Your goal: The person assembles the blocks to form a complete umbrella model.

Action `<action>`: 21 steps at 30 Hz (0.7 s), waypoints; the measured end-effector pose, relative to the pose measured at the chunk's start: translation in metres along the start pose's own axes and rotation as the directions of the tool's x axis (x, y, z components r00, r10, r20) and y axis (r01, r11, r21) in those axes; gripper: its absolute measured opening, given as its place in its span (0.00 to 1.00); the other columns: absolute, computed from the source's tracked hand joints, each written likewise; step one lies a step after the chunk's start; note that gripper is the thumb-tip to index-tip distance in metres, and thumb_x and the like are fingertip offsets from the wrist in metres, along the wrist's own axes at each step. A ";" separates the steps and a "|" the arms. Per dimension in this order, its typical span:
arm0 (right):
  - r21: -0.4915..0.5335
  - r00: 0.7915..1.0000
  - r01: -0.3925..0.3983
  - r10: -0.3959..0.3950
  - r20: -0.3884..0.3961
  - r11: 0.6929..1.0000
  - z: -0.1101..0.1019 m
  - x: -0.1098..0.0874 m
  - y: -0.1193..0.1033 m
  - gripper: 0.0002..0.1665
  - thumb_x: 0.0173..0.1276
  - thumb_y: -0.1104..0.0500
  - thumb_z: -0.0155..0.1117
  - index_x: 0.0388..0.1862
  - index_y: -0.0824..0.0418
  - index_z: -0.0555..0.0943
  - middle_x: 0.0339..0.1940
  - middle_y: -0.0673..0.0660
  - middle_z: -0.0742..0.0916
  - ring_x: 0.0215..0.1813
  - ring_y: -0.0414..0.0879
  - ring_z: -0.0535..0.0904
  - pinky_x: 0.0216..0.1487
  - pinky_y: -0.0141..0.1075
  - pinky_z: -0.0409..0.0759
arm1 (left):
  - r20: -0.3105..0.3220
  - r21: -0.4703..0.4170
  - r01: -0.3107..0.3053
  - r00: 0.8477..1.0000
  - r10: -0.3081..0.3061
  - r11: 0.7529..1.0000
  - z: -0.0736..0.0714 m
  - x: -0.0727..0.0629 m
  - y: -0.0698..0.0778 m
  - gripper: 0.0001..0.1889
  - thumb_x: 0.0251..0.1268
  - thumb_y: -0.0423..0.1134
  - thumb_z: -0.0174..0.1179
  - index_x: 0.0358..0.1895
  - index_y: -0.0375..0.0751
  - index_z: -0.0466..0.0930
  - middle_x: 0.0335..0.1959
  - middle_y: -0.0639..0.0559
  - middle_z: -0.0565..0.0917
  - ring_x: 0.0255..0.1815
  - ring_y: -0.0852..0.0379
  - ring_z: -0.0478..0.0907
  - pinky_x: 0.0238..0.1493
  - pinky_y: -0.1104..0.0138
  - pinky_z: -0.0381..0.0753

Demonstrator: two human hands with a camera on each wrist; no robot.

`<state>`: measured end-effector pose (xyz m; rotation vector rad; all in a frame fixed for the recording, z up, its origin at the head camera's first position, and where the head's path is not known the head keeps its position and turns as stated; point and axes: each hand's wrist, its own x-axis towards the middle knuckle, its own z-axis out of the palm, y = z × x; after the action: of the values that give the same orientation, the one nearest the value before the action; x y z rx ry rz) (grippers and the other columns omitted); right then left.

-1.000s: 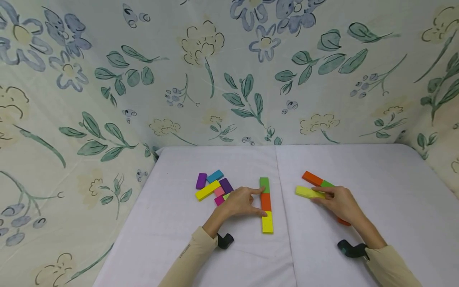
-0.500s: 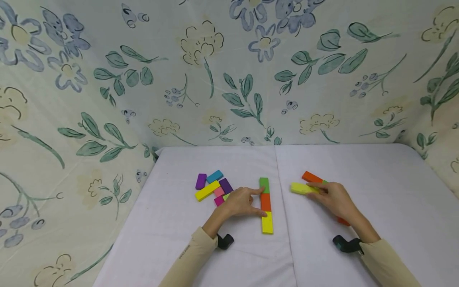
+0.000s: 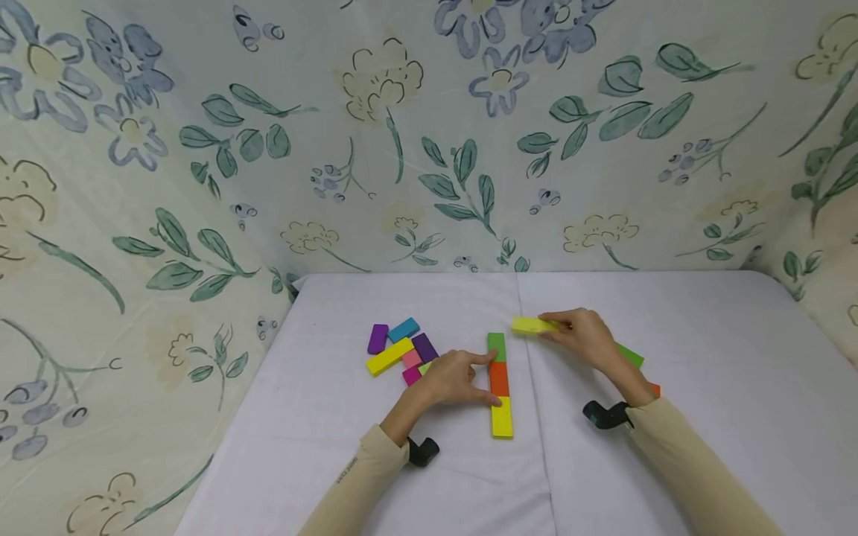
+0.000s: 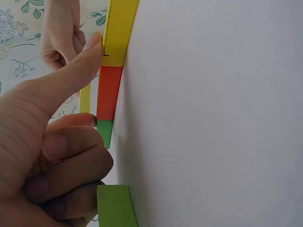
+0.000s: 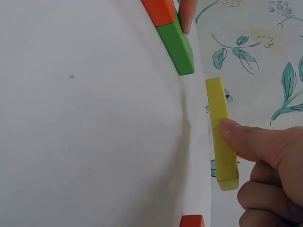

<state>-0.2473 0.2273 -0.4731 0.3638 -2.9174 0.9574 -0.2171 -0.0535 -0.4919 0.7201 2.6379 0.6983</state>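
Observation:
In the head view, a straight row of a green block (image 3: 496, 346), an orange block (image 3: 499, 380) and a yellow block (image 3: 502, 423) lies on the white cloth. My left hand (image 3: 450, 378) rests beside it, thumb touching the yellow one and index fingertip at the green one; its other fingers fold inward in the left wrist view. Past the row's far end, to the right, my right hand (image 3: 585, 339) pinches a lighter yellow block (image 3: 526, 325) by one end. The right wrist view shows my thumb (image 5: 228, 130) along this yellow block's side.
Left of the row lies a cluster of several blocks, including a purple block (image 3: 377, 339), a blue block (image 3: 404, 329) and a long yellow block (image 3: 389, 357). Under my right forearm, a green block (image 3: 631, 356) and an orange-red block (image 3: 655, 388) show partly. Floral cloth (image 3: 402, 149) hangs behind.
My right hand has carried the lighter yellow block left and farther back, away from the right-hand blocks to near the row's far end. The left hand and the row have stayed put.

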 end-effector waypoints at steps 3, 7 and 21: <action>0.003 1.000 0.010 -0.010 0.011 1.000 0.005 0.010 -0.004 0.23 0.65 0.60 0.76 0.58 0.67 0.86 0.22 0.52 0.74 0.30 0.46 0.66 0.30 0.32 0.59 | -0.001 -0.009 -0.003 1.000 0.003 1.000 0.000 0.000 0.000 0.46 0.51 0.62 0.77 0.76 0.63 0.69 0.18 0.57 0.62 0.23 0.62 0.66 0.23 0.72 0.57; 0.003 0.999 0.005 -0.005 0.039 1.000 0.012 0.019 -0.005 0.23 0.66 0.60 0.75 0.59 0.67 0.86 0.22 0.51 0.72 0.30 0.46 0.67 0.30 0.32 0.60 | -0.002 -0.018 -0.007 1.000 0.007 1.000 -0.001 -0.001 0.000 0.45 0.52 0.62 0.78 0.75 0.62 0.70 0.17 0.58 0.62 0.22 0.62 0.65 0.23 0.72 0.57; 0.028 0.996 -0.010 0.007 0.089 1.000 0.027 0.026 -0.003 0.22 0.67 0.60 0.74 0.59 0.64 0.86 0.56 0.68 0.88 0.44 0.52 0.76 0.42 0.36 0.72 | 0.003 -0.012 0.000 1.000 0.000 1.000 -0.001 0.000 0.000 0.45 0.52 0.62 0.77 0.75 0.63 0.69 0.16 0.58 0.61 0.21 0.62 0.62 0.23 0.72 0.56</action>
<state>-0.2709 0.2034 -0.4901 0.4062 -2.9893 1.0111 -0.2174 -0.0540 -0.4905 0.7175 2.6287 0.7118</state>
